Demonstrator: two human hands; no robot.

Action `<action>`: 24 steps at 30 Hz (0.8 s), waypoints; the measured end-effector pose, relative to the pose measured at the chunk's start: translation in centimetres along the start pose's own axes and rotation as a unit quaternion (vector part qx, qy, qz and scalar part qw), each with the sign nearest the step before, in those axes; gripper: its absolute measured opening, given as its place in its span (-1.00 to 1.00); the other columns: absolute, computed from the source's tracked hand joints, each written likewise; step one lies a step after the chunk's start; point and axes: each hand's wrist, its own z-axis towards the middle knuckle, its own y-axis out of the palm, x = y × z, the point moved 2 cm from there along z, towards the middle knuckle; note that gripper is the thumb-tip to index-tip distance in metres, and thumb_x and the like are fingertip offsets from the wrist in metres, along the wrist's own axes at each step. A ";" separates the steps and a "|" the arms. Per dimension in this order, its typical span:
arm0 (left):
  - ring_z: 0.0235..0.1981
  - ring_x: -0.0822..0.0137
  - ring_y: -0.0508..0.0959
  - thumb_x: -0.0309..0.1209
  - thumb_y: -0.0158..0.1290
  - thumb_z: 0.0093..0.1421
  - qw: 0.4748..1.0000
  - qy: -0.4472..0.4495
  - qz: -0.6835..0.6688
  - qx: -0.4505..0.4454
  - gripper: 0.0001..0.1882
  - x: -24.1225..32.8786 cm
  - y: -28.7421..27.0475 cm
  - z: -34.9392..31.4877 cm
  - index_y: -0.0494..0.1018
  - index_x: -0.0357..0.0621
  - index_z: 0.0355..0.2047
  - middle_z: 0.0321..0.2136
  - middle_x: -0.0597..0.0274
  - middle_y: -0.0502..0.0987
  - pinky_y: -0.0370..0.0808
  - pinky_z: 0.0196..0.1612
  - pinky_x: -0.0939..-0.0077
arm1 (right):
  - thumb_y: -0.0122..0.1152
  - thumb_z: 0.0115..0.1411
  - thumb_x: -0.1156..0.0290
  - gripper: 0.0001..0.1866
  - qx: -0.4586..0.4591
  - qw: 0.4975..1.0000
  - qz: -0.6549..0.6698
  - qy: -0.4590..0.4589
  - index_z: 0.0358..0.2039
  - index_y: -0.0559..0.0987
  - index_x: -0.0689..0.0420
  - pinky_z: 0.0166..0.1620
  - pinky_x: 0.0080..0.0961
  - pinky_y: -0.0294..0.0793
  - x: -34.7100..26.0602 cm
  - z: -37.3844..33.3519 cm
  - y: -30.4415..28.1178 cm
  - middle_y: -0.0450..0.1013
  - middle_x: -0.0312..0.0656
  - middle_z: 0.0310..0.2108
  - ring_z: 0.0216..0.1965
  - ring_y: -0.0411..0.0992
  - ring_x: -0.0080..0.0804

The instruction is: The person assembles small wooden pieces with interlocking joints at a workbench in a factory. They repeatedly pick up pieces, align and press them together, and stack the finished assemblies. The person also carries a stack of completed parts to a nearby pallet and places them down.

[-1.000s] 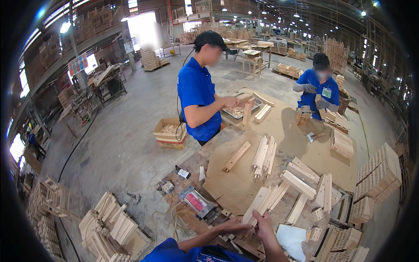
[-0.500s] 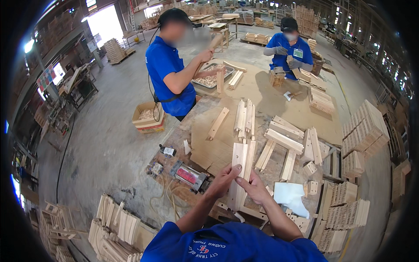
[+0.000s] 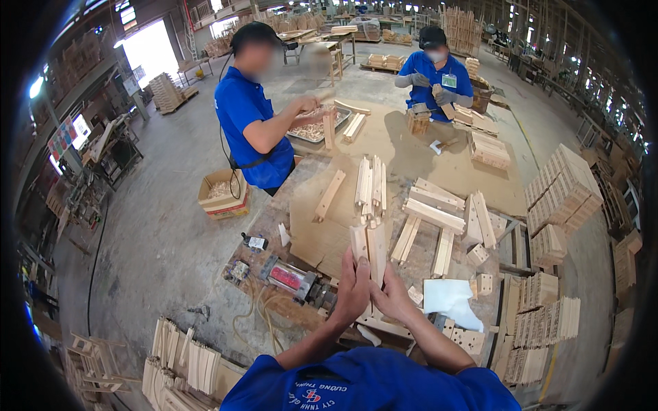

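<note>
At the near edge of the bench, two light wooden slats (image 3: 368, 248) stand side by side between my hands, their far ends pointing away from me. My left hand (image 3: 352, 288) is wrapped round the left slat with its thumb on the inner side. On the other slat, my right hand (image 3: 396, 293) is closed from the right, thumb beside the left thumb. Just beyond their far ends lies a bundle of narrow slats (image 3: 370, 185). Further left, a single slat with holes (image 3: 330, 195) rests on the cardboard (image 3: 308, 236).
Left of my hands sits a pneumatic cylinder clamp (image 3: 286, 275) with hoses. Crossed wooden pieces (image 3: 433, 215) and white foam (image 3: 449, 301) lie to the right. Stacked parts (image 3: 562, 188) stand at far right. Two co-workers in blue (image 3: 255, 127) handle wood across the bench.
The slats have turned in my hands, from a broad face showing to two narrower pieces upright side by side. The left co-worker's raised hand has come down. The whole view has shifted slightly.
</note>
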 end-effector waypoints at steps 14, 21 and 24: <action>0.07 0.41 0.57 -0.60 0.21 0.29 0.954 -0.143 -0.204 -0.168 -0.41 2.3 -1.4 0.8 0.32 -0.29 0.31 0.09 0.17 0.57 0.53 0.15 0.42 | 0.24 0.39 0.21 -0.39 -0.069 0.997 0.025 -0.003 0.30 0.26 0.22 0.11 -0.18 0.50 -0.8 -1.0 -1.8 0.48 0.16 0.08 0.09 0.52 0.00; 0.03 0.42 0.59 -0.53 0.22 0.31 0.949 -0.142 -0.206 -0.193 -0.45 2.5 -1.6 1.8 0.35 -0.28 0.28 0.04 0.19 0.60 0.54 0.11 0.44 | 0.26 0.38 0.22 -0.40 -0.111 0.994 0.010 0.021 0.30 0.29 0.18 0.03 -0.21 0.55 -2.4 0.0 -3.9 0.52 0.16 0.04 0.04 0.55 -0.04; 0.00 0.43 0.59 -0.51 0.22 0.33 0.951 -0.132 -0.202 -0.194 -0.49 1.8 -1.6 1.9 0.37 -0.28 0.25 0.01 0.20 0.61 0.55 0.09 0.45 | 0.23 0.40 0.20 -0.41 -0.140 0.989 -0.051 0.017 0.31 0.28 0.19 0.06 -0.14 0.53 -3.1 0.6 -4.3 0.52 0.21 0.02 0.05 0.54 0.08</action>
